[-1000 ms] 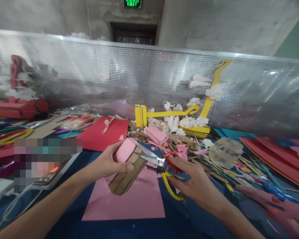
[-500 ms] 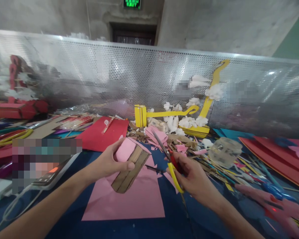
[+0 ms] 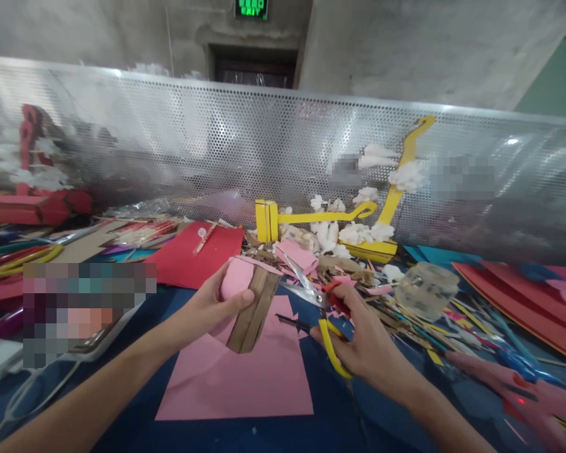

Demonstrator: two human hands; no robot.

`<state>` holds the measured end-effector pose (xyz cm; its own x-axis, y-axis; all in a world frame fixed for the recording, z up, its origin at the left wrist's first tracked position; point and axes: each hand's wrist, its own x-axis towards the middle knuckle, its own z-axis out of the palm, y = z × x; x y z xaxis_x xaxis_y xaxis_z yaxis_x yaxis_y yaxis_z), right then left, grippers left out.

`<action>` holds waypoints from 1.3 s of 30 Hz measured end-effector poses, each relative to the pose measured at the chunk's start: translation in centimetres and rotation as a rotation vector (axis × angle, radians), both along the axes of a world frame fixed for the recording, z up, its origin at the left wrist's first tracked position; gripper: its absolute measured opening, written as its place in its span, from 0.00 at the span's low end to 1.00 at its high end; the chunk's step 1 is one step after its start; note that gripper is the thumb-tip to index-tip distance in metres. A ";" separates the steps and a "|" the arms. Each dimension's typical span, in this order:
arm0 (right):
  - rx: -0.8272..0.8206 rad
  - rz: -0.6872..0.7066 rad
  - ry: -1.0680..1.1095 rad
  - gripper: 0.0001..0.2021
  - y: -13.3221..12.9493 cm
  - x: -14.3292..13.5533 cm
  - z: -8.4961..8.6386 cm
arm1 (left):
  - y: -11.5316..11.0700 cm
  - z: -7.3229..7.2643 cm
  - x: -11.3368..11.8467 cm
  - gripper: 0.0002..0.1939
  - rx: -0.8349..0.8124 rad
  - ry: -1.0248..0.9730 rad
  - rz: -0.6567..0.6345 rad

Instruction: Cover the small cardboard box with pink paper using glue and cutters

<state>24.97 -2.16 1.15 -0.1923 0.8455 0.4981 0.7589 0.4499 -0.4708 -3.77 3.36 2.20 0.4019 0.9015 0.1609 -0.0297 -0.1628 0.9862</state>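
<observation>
My left hand (image 3: 217, 302) is closed around a cardboard piece (image 3: 252, 311) partly covered in pink paper, its thumb lying across the bare brown side. In my right hand (image 3: 363, 327) are scissors (image 3: 318, 299) with one red and one yellow handle. Their blades are spread and point toward the piece's upper right edge; whether they touch it I cannot tell. Beneath both hands a sheet of pink paper (image 3: 245, 390) lies on the blue table (image 3: 330, 402). A thin dark tool (image 3: 290, 322) rests at the sheet's upper right.
Paper and cardboard scraps (image 3: 358, 270) pile up behind my hands. Yellow models with white tufts (image 3: 368, 248) stand by the perforated metal panel (image 3: 217, 145). A pink glue gun (image 3: 523, 390) lies at right, red paper (image 3: 193, 255) at left. A white cable (image 3: 16, 396) runs at lower left.
The scissors have opened; their blades were together before. My left hand has turned the cardboard piece more upright, and the scissors' tips now point lower, beside its edge.
</observation>
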 end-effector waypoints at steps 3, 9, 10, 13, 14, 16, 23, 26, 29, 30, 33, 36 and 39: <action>0.087 -0.015 -0.059 0.14 0.1 0.1 0.1 | 0.1 -0.1 0.0 0.31 0.116 -0.034 0.002; 0.203 -0.013 -0.148 0.15 -0.2 0.2 0.2 | 0.3 -0.7 0.6 0.26 0.199 -0.212 -0.200; 0.221 -0.010 -0.155 0.15 -0.3 0.1 0.2 | 0.3 -0.8 0.7 0.27 0.204 -0.223 -0.220; 0.266 0.004 -0.172 0.15 -0.4 -0.1 0.2 | 0.3 -1.2 0.6 0.31 0.199 -0.177 -0.179; 0.275 0.010 -0.175 0.15 -0.4 -0.2 0.2 | 0.3 -1.3 0.5 0.33 0.204 -0.149 -0.146; 0.277 0.017 -0.178 0.15 -0.5 -0.4 0.2 | 0.2 -1.3 0.4 0.34 0.253 -0.098 -0.083; 0.333 0.016 -0.201 0.14 -0.6 -0.3 -0.1 | -0.1 -1.2 0.5 0.33 0.431 -0.005 -0.010; 0.378 0.043 -0.197 0.15 -0.5 0.0 -0.5 | 0.0 -1.2 0.4 0.34 0.450 0.013 0.008; 0.385 0.073 -0.183 0.14 -0.4 0.2 -0.5 | 0.1 -1.1 0.2 0.34 0.446 0.039 0.034; 0.382 0.080 -0.177 0.13 -0.3 0.2 -0.4 | 0.1 -1.1 0.1 0.34 0.446 0.047 0.040; 0.371 0.092 -0.159 0.12 -0.3 0.2 -0.2 | 0.1 -1.0 0.0 0.34 0.445 0.059 0.040; 0.355 0.102 -0.147 0.12 -0.2 0.3 -0.2 | 0.1 -0.8 -0.1 0.35 0.433 0.057 0.031; 0.337 0.102 -0.122 0.12 -0.2 0.4 -0.3 | 0.1 -0.6 -0.1 0.35 0.425 0.077 0.038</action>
<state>25.40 -2.32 0.82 -0.3423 0.6112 0.7136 0.7439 0.6402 -0.1916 -3.87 3.42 1.65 0.3945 0.7762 0.4918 0.0551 -0.5543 0.8305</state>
